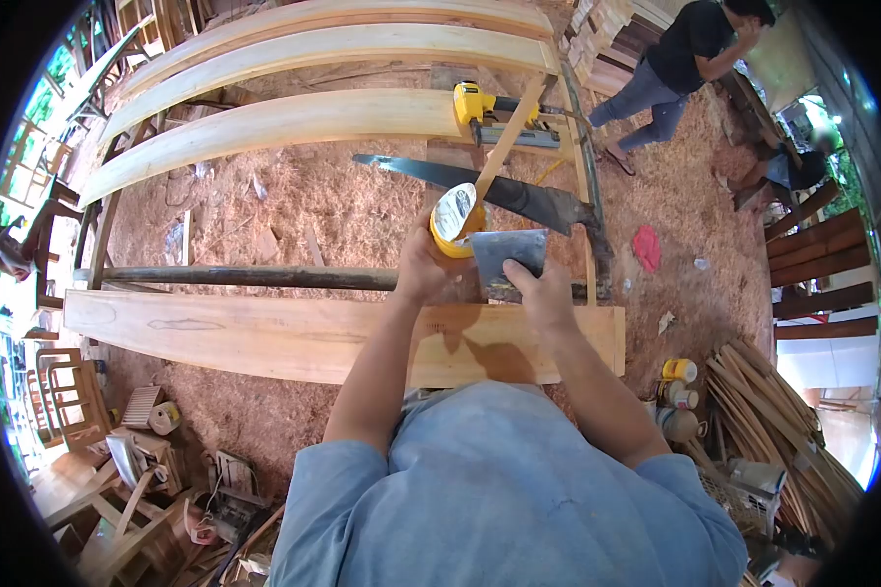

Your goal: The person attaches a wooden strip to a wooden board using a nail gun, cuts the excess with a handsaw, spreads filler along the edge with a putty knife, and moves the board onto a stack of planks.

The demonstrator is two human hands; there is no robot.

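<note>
My left hand (426, 259) is wrapped round a small yellow tub (447, 243), tilted, with whitish material showing at its top. Beside it, my right hand (546, 293) grips a flat grey putty scraper (509, 250), the thumb pressed on its face. The blade's left edge is close to the tub; whether they touch I cannot tell. Under both hands lies a long pale wooden plank (235, 333), with their shadows on it. Just beyond the hands, a handsaw (499, 191) rests across the frame beside a narrow wooden strip (509, 137).
A yellow and black nail gun (472, 106) lies at the end of one of several further planks (284, 115). A person (671, 73) is at the upper right. Thin wood strips (768, 430) and small containers (677, 372) are at lower right. Sawdust covers the ground.
</note>
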